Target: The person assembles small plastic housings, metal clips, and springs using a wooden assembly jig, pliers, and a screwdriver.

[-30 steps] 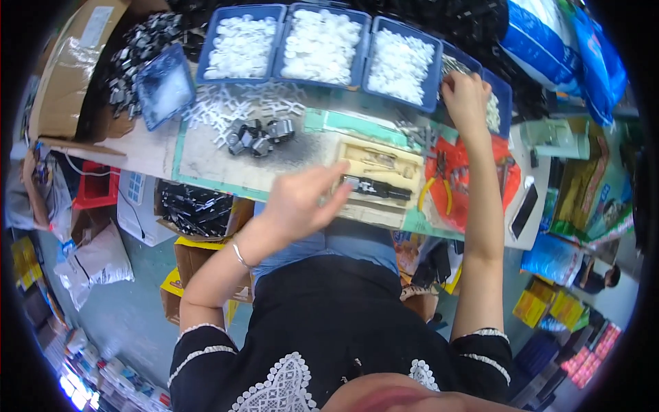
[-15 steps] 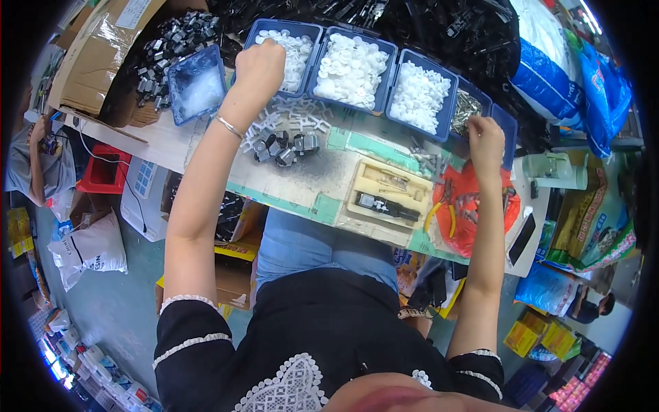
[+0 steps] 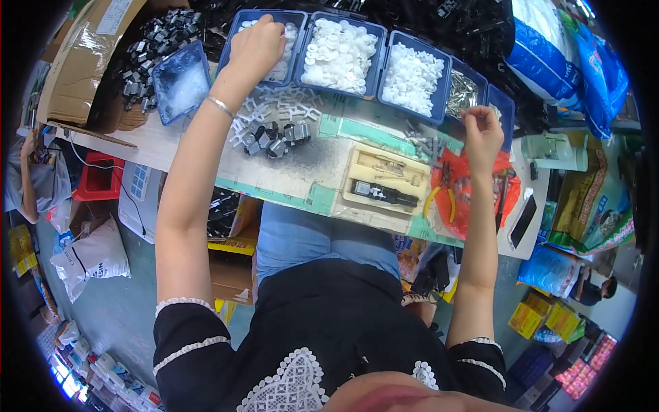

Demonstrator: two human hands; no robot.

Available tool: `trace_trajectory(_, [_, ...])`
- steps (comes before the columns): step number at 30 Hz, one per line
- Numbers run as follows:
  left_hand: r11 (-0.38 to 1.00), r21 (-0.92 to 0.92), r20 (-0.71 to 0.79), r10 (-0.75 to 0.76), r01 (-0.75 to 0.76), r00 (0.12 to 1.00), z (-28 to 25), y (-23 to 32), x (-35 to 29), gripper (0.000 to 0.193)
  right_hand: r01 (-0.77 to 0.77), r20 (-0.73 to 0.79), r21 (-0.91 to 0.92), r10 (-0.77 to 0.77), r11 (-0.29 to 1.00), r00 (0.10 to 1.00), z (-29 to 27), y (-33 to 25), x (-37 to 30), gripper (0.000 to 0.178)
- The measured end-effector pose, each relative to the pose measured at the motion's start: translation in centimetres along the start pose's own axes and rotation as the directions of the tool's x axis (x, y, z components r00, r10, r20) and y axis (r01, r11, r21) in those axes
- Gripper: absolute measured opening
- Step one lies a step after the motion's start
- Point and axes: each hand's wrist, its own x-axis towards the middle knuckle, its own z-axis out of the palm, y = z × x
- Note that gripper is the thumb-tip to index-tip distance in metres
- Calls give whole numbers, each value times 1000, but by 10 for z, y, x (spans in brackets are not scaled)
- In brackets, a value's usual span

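Observation:
My left hand (image 3: 255, 49) is over the leftmost blue bin (image 3: 226, 51), its fingers curled down toward the white plastic pieces (image 3: 283, 63). Whatever those fingers hold is hidden. At the near edge of a blue bin of thin metal pins (image 3: 462, 96), my right hand (image 3: 482, 134) has thumb and forefinger pinched; anything between them is too small to tell. Below my left hand, grey Y-shaped pieces (image 3: 274, 106) lie beside several black-and-silver blocks (image 3: 278, 139). A cream fixture (image 3: 381, 165) carries a black mechanism (image 3: 384, 193) near the table's front edge.
Two more bins hold white discs (image 3: 340, 58) and small white caps (image 3: 412, 79). Yellow-handled pliers (image 3: 441, 196) rest on a red plastic bag (image 3: 463, 213). A phone (image 3: 523, 221) lies at the right edge. A blue tray (image 3: 182, 82) and cardboard box (image 3: 82, 62) stand left.
The whole view has shifted slightly. My left hand has reached a little farther over the leftmost bin. My right hand stays by the pin bin, nearly unmoved.

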Motion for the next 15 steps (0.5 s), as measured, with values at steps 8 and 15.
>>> trace_trajectory(8, [982, -69, 61, -169, 174, 984, 18, 3, 7, 18, 96, 70, -30, -93, 995, 993, 2, 3, -12, 6])
trace_trajectory(15, [975, -2, 78, -222, 223, 972, 8, 11, 8, 19, 168, 34, 138, -174, 976, 984, 16, -18, -20, 9])
